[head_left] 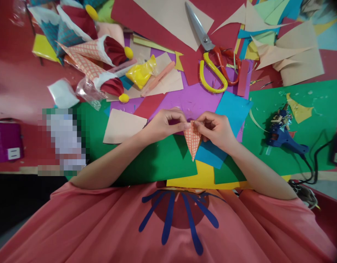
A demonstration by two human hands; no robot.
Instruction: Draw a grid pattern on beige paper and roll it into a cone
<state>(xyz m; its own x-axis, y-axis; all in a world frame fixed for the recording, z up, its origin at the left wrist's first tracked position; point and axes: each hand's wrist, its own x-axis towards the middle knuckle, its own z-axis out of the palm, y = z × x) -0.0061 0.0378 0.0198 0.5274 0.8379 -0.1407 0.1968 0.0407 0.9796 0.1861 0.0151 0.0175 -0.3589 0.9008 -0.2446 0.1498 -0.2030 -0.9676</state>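
Observation:
Both hands meet in the middle of the view over a small paper cone (193,140) with an orange grid pattern, its tip pointing down toward me. My left hand (172,122) pinches the upper left rim between thumb and fingers. On the right side of the rim, my right hand (214,129) pinches it too, with some fingers tucked behind the cone. Beneath lie green sheets (163,160) and a blue sheet (211,151). A beige piece of paper (124,126) rests left of my left hand.
Large scissors (209,47) with yellow and red handles lie at the back. At right sits a blue glue gun (286,138) with its black cord. Finished-looking paper cones (89,51) with white trim crowd the back left. Paper scraps (291,47) pile up back right.

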